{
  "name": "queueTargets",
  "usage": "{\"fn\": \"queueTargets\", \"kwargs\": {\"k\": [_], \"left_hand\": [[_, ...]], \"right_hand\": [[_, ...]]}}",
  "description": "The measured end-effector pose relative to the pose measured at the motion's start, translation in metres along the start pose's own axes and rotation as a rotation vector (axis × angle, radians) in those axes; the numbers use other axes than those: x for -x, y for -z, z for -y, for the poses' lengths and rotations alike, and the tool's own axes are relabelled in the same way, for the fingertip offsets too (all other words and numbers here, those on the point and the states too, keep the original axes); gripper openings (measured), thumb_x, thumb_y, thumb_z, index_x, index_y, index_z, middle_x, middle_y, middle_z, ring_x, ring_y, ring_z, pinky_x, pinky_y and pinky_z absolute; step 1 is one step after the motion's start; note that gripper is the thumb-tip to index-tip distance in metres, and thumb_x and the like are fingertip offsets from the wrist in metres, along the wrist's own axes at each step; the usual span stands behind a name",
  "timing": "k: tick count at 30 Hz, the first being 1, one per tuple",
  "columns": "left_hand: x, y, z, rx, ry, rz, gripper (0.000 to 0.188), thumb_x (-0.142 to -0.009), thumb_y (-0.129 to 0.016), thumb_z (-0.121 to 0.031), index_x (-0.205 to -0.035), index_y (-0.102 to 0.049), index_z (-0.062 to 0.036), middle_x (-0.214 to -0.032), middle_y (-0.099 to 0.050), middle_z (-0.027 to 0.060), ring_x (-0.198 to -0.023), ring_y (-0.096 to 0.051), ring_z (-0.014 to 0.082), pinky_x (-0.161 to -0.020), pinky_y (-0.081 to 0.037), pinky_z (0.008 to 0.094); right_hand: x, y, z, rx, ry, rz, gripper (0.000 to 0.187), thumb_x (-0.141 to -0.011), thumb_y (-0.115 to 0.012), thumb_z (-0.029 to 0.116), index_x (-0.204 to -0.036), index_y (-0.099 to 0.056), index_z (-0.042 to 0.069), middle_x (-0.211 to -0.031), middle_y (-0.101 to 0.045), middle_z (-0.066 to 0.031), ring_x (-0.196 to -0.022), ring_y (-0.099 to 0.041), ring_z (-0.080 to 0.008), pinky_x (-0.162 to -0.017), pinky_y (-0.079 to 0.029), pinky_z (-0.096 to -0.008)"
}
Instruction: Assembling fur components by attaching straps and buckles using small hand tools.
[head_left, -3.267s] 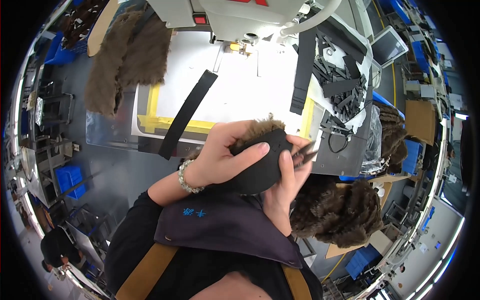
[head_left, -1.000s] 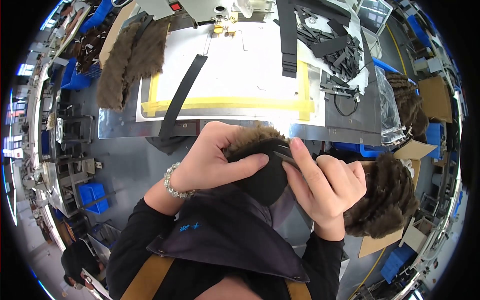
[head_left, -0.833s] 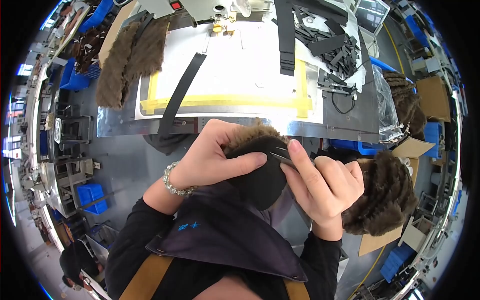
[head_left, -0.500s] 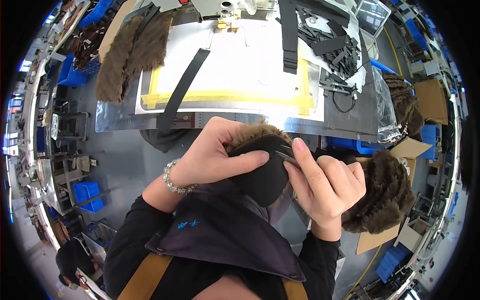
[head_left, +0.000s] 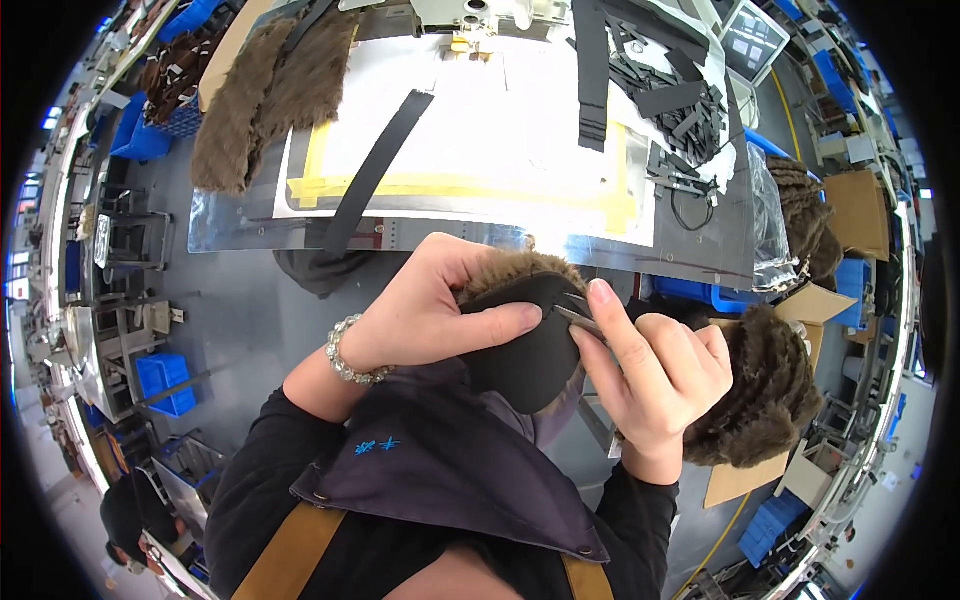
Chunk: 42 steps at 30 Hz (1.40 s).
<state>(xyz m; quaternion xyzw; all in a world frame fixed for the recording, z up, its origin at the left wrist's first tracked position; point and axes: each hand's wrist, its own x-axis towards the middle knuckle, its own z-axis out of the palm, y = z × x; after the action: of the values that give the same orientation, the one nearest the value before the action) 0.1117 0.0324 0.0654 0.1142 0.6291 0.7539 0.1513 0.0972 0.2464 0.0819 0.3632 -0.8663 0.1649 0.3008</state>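
My left hand (head_left: 435,310) is closed around a piece of brown fur (head_left: 525,267) with a smooth black fabric panel (head_left: 525,365) on the side facing me; its thumb presses flat on the black panel. In my right hand (head_left: 655,375) is a pair of pointed metal tweezers (head_left: 580,318), pinched between index finger and thumb. Their two tips are slightly apart and lie against the black panel near its fur edge, just right of my left thumb. Whether the tips grip a thread is too small to tell.
Ahead is a sewing machine (head_left: 470,40) on a white table top (head_left: 480,130) edged with yellow tape. A black strip (head_left: 380,170) hangs over the table's front edge. Black strips (head_left: 690,110) are heaped at right, fur pieces (head_left: 300,80) at left. More fur (head_left: 765,390) lies beside a cardboard box (head_left: 745,482).
The view has shifted slightly, so the table sits a little differently in the picture. Both hands keep nearly the same hold, with the tweezers still at the panel's edge.
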Motion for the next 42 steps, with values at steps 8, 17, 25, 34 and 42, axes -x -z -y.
{"fn": "queueTargets", "kwargs": {"k": [8, 17, 25, 34, 42], "left_hand": [[-0.003, 0.006, 0.008, 0.027, 0.003, 0.000, 0.030, -0.082, -0.062, -0.005, -0.110, -0.060, 0.0047, -0.093, -0.067, 0.0035, -0.083, -0.055, 0.0041, -0.074, -0.047, 0.0214], [-0.004, 0.011, 0.011, 0.073, 0.012, -0.034, 0.027, -0.083, -0.062, -0.006, -0.107, -0.061, 0.0053, -0.091, -0.066, 0.0028, -0.082, -0.055, 0.0039, -0.073, -0.047, 0.0215], [-0.002, 0.014, 0.011, 0.027, -0.016, -0.101, 0.026, -0.079, -0.062, -0.004, -0.103, -0.063, 0.0066, -0.087, -0.068, 0.0067, -0.077, -0.060, 0.0071, -0.070, -0.048, 0.0213], [0.001, 0.018, 0.009, -0.191, -0.038, -0.088, 0.028, -0.078, -0.061, -0.003, -0.106, -0.062, 0.0054, -0.086, -0.069, 0.0071, -0.078, -0.061, 0.0074, -0.071, -0.049, 0.0215], [0.001, 0.020, 0.014, -0.228, -0.078, -0.111, 0.023, -0.080, -0.065, -0.008, -0.100, -0.063, 0.0045, -0.076, -0.064, 0.0019, -0.069, -0.051, 0.0018, -0.061, -0.046, 0.0203]], "right_hand": [[-0.005, -0.009, -0.001, 0.007, 0.038, -0.024, 0.037, -0.060, -0.077, 0.020, -0.097, -0.072, 0.019, -0.057, -0.035, 0.0066, -0.043, -0.026, -0.0089, -0.047, -0.016, -0.0264], [-0.010, -0.014, -0.004, -0.083, 0.050, 0.036, 0.039, -0.056, -0.077, 0.016, -0.094, -0.072, 0.015, -0.056, -0.039, 0.0053, -0.045, -0.032, -0.0089, -0.047, -0.019, -0.0256], [-0.015, -0.009, -0.004, -0.112, -0.012, 0.146, 0.044, -0.051, -0.077, 0.014, -0.095, -0.072, 0.012, -0.055, -0.046, 0.0045, -0.047, -0.040, -0.0093, -0.049, -0.023, -0.0248], [-0.022, -0.009, 0.001, -0.111, -0.014, 0.186, 0.044, -0.052, -0.077, 0.013, -0.095, -0.072, 0.012, -0.054, -0.044, 0.0046, -0.047, -0.039, -0.0092, -0.048, -0.022, -0.0254], [-0.022, -0.012, 0.000, -0.136, -0.005, 0.192, 0.044, -0.052, -0.077, 0.013, -0.095, -0.072, 0.012, -0.054, -0.044, 0.0041, -0.047, -0.039, -0.0093, -0.048, -0.022, -0.0258]]}}
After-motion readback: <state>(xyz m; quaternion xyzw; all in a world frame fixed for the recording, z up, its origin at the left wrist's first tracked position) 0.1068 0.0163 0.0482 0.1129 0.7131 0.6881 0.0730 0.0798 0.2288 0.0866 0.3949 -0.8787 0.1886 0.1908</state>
